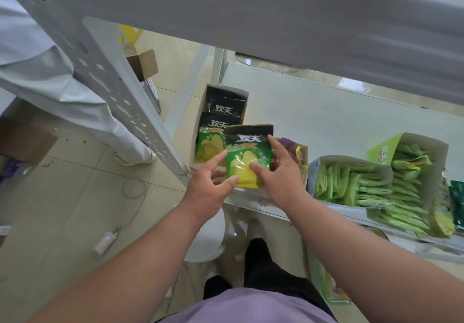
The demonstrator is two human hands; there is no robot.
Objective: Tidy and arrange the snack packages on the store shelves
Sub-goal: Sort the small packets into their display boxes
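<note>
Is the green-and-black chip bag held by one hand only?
No: the left hand and the right hand both pinch the green-and-black chip bag.

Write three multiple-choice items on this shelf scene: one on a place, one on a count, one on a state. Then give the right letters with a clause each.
1. Where does the open cardboard display box of black-and-green chip packets stand?
A. at the left end of the white shelf board
B. on the tiled floor
C. on the shelf above

2. How many black-and-green chip packets show inside that box, behind the held one?
A. none
B. two
C. five

3. What is the state of the black, green and yellow chip packet in front?
A. lying flat on the floor
B. held by both hands
C. torn open and emptied

Key: 1 A, the box sits at the shelf board's left end, beside the perforated white upright. 2 B, two packets stand one behind the other. 3 B, the left hand and right hand each grip a side of it.
</note>
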